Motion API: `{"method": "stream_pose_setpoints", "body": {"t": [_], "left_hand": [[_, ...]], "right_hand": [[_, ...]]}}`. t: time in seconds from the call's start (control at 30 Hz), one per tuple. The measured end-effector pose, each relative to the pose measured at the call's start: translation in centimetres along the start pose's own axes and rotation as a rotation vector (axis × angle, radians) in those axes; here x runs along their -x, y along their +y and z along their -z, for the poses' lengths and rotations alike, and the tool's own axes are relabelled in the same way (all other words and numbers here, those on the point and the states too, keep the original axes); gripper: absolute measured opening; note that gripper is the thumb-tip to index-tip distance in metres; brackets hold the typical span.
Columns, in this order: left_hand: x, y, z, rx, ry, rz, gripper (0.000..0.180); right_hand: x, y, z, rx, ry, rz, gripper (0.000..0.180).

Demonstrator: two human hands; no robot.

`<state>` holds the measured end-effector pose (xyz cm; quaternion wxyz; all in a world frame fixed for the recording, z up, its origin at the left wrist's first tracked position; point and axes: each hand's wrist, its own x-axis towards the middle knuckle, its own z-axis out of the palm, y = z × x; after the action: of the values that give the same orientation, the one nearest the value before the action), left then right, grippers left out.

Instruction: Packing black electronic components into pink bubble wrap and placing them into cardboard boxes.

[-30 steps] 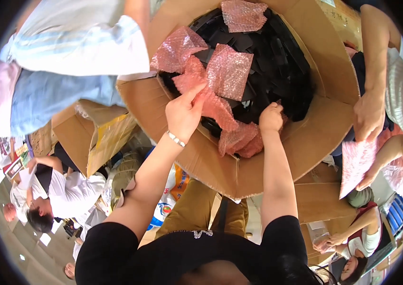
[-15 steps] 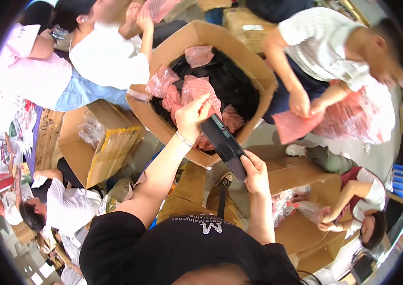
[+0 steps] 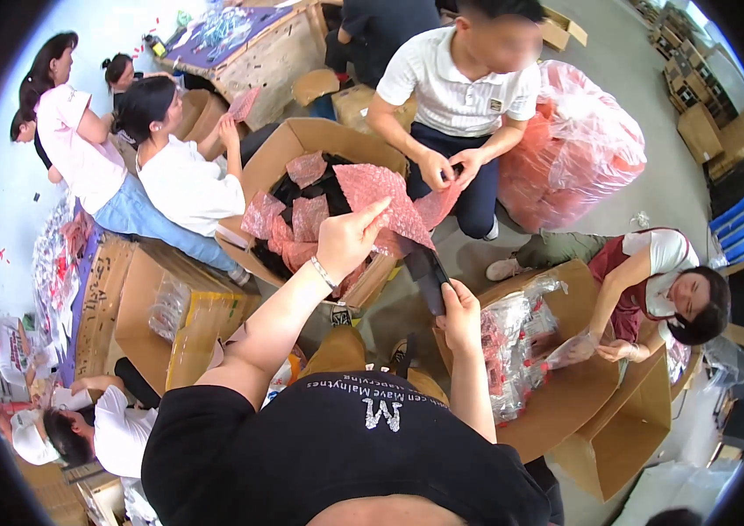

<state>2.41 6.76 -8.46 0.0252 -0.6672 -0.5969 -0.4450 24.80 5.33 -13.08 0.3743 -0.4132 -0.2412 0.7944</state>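
Note:
My left hand (image 3: 345, 245), wearing a bracelet, is closed with its fingertips at the edge of a pink bubble-wrap bag (image 3: 380, 190). My right hand (image 3: 459, 316) grips the lower end of a long, flat black piece (image 3: 427, 276). The upper end of that piece meets the bag's lower corner; whether it is inside or behind the bag I cannot tell. Just beyond my hands stands a large cardboard box (image 3: 345, 138) holding dark pieces and several pink bubble-wrap bags (image 3: 309, 219).
Across from me a co-worker (image 3: 459, 96) handles another pink bag (image 3: 436, 206), beside a big clear sack of pink bags (image 3: 569, 149). At right a seated person (image 3: 644, 298) works over an open carton (image 3: 565, 416). Another carton (image 3: 201, 342) stands at left.
My view has shifted upward and outward. A pink bag is now in my left hand, spread over the top of the black piece, which was bare before.

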Motion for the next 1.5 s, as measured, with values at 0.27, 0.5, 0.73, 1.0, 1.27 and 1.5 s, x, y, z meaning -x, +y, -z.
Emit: {"method": "stream_pose_setpoints", "body": {"t": [0.27, 0.5, 0.73, 1.0, 1.27, 1.5], "left_hand": [[1.6, 8.0, -0.9, 0.021, -0.161, -0.181, 0.036], [3.6, 12.1, 0.1, 0.086, -0.222, -0.222, 0.041], [3.8, 12.9, 0.6, 0.272, -0.153, -0.243, 0.042], [6.3, 13.8, 0.6, 0.33, -0.186, -0.109, 0.038], [9.3, 13.5, 1.0, 0.263, -0.204, -0.04, 0.04], [7.3, 11.3, 1.4, 0.948, -0.173, 0.905, 0.039]], "right_hand": [[2.2, 0.8, -0.3, 0.737, 0.382, 0.852, 0.033], [4.9, -1.6, -0.5, 0.799, 0.495, 0.957, 0.066], [4.8, -2.3, 1.1, 0.792, 0.46, 0.967, 0.023], [5.8, -3.2, 1.1, 0.888, 0.665, 1.341, 0.018], [6.0, -1.9, 1.5, 0.704, 0.639, 1.205, 0.033], [7.3, -3.6, 2.8, 0.78, 0.629, 1.438, 0.03]]}}
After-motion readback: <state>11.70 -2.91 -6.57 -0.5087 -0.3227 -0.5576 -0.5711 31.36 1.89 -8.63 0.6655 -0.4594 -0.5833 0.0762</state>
